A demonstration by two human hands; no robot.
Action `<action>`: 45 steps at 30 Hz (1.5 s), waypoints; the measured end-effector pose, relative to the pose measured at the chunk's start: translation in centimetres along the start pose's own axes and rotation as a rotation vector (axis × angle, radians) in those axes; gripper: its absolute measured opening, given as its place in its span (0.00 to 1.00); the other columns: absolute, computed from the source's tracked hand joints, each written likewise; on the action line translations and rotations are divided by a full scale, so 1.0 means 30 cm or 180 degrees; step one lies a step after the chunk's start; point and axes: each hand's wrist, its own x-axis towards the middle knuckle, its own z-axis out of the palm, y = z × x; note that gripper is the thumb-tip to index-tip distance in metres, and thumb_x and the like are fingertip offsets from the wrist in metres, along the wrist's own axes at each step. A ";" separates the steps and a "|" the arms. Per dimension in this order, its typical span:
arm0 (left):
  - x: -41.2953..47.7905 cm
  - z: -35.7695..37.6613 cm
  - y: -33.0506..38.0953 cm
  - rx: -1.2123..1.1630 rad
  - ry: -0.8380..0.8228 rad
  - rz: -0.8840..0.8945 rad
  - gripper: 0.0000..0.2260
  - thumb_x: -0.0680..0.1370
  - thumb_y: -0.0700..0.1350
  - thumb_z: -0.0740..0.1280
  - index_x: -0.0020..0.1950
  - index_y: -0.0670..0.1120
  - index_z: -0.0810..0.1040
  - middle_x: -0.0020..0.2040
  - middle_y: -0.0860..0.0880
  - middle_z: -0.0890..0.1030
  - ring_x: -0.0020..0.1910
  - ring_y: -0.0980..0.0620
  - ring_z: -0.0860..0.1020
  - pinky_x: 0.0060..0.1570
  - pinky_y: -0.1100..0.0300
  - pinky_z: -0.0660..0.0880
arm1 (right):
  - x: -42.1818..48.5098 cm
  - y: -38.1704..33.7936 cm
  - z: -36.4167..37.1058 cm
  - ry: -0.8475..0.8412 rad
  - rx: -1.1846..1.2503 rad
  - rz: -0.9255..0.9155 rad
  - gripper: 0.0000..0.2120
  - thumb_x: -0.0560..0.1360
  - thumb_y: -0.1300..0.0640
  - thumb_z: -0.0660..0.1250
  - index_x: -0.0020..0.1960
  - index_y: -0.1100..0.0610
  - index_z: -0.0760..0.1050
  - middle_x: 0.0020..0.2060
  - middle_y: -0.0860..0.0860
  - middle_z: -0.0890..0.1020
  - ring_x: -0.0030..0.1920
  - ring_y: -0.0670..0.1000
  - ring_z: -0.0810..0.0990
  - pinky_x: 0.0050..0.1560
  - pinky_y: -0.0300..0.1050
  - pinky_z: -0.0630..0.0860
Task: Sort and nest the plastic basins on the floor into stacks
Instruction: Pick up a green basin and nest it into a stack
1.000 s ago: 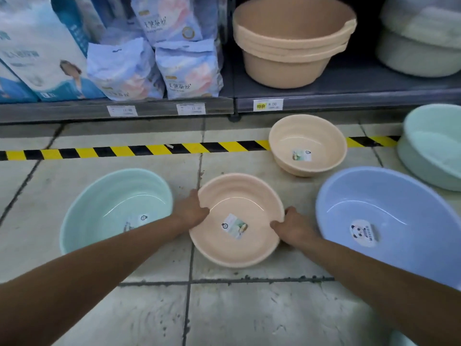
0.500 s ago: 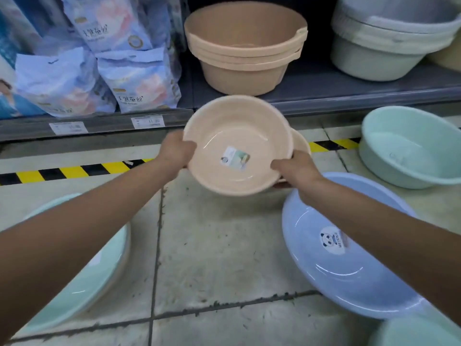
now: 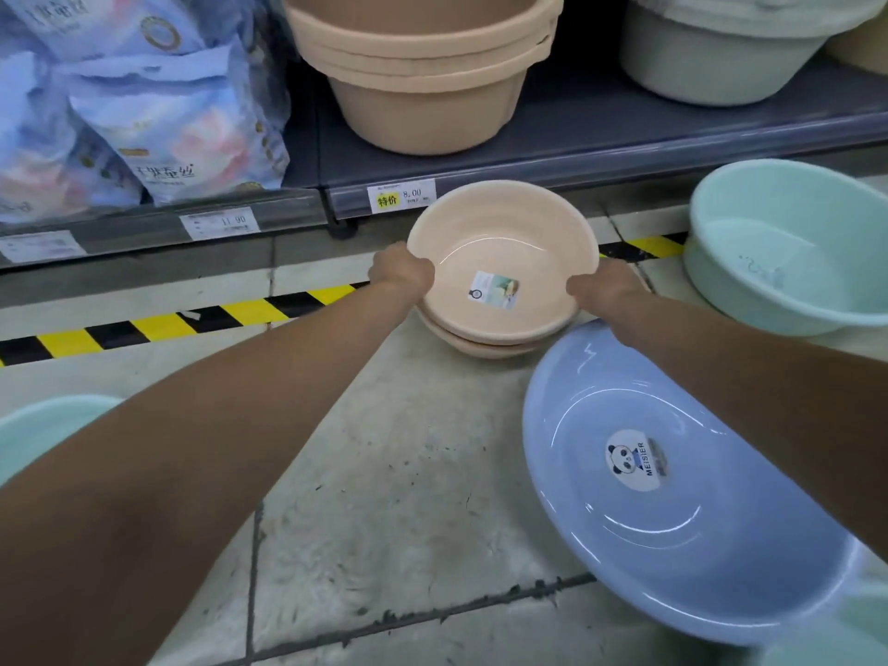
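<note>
The peach basin (image 3: 504,242) sits in our grip directly over a second peach basin (image 3: 485,347) on the floor, just in front of the shelf (image 3: 624,141). Only a sliver of the lower one's wall and rim shows beneath it. Our left hand (image 3: 403,271) is curled round the rim on one side and our right hand (image 3: 603,286) round the opposite side. We see mostly the backs of the hands, so we cannot tell how far the fingers wrap underneath.

We judge this to be the nesting step for the peach pair. The upper basin looks lowered into its match, though whether it is fully seated we cannot tell. Next we would need to press it down level and let go of both sides without dragging the stack.

A blue basin (image 3: 672,497) lies near our right forearm, and a mint basin (image 3: 788,247) stands to the right. Another mint basin (image 3: 43,425) peeks in at the left edge. These look unsorted, so much of the task remains. Striped hazard tape (image 3: 192,319) runs along the floor, and tan tubs (image 3: 423,74) are stacked on the shelf above
</note>
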 end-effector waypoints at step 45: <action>-0.778 -1.184 -1.115 0.0312 0.1188 -0.1269 0.16 0.71 0.41 0.71 0.58 0.42 0.81 0.46 0.44 0.82 0.47 0.42 0.80 0.46 0.56 0.76 | -1.089 -0.342 0.968 -0.1742 -0.1030 -0.1600 0.21 0.74 0.50 0.64 0.67 0.52 0.77 0.73 0.55 0.70 0.67 0.61 0.73 0.65 0.54 0.72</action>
